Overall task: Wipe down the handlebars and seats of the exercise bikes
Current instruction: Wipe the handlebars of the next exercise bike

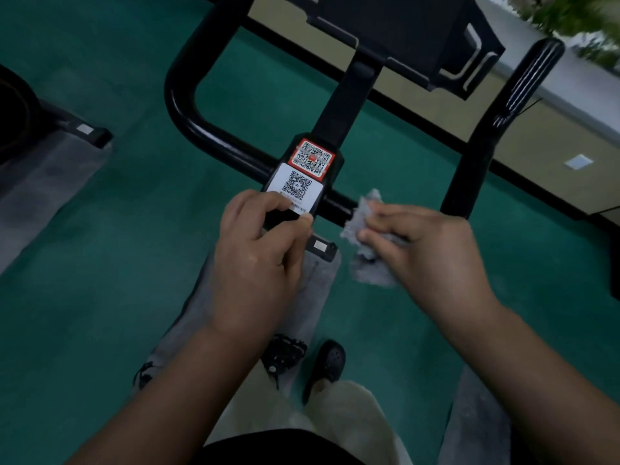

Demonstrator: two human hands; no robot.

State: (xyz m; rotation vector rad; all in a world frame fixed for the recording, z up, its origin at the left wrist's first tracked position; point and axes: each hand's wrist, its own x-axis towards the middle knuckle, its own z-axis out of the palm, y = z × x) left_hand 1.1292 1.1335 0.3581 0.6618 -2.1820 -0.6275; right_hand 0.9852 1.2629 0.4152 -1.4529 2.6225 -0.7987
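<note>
While a dark shoe (327,367) and a pale trouser leg (352,427) show nearest on the green floor (100,280), a black pedal (283,355) sits just left of the shoe, well below the handlebar (208,135). Nearer to the handlebar, the left hand (258,260) curls its fingers and thumb around the lower end of the centre clamp (302,182), where the bar crosses; the thumb tip touches the edge of the white code sticker (295,187). Just right of the clamp, the right hand (426,250) pinches a crumpled grey cloth (364,223) between thumb and fingers, the cloth pressed against the handlebar's cross tube. Above the white sticker lies a red-bordered code sticker (312,159). Beyond the clamp, the handlebar loops up on the left and rises in an upright grip (523,82) on the right. Farthest, a black console (402,31) stands over the handlebar.
</note>
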